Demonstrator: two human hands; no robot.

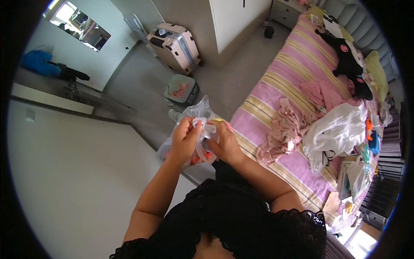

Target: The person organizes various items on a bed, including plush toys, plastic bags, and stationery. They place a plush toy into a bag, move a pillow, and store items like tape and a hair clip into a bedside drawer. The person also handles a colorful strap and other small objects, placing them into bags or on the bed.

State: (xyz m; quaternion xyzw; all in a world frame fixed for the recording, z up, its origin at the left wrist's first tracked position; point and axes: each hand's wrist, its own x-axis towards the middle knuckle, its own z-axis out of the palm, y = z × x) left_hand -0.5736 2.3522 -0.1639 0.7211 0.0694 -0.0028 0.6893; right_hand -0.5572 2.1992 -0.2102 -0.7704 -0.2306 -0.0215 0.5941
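Observation:
A translucent plastic bag point(202, 105) hangs in front of my body, with red things showing through its lower part. My left hand point(186, 137) is closed on the gathered top of the bag, thumb and fingers pinched together. Close beside it on the right, my right hand point(225, 140) grips the bunched plastic too, its fingers curled toward the left hand. The twisted neck of the bag lies between both hands. What fills the bag is mostly hidden by my hands and forearms.
To the right is a bed point(265, 93) with a striped cover. A crumpled pink garment point(289, 129), a white plastic bag point(338, 134) and black plush toys point(345, 54) lie on it. Ahead stand a grey bin point(181, 88) and a pink suitcase point(174, 47).

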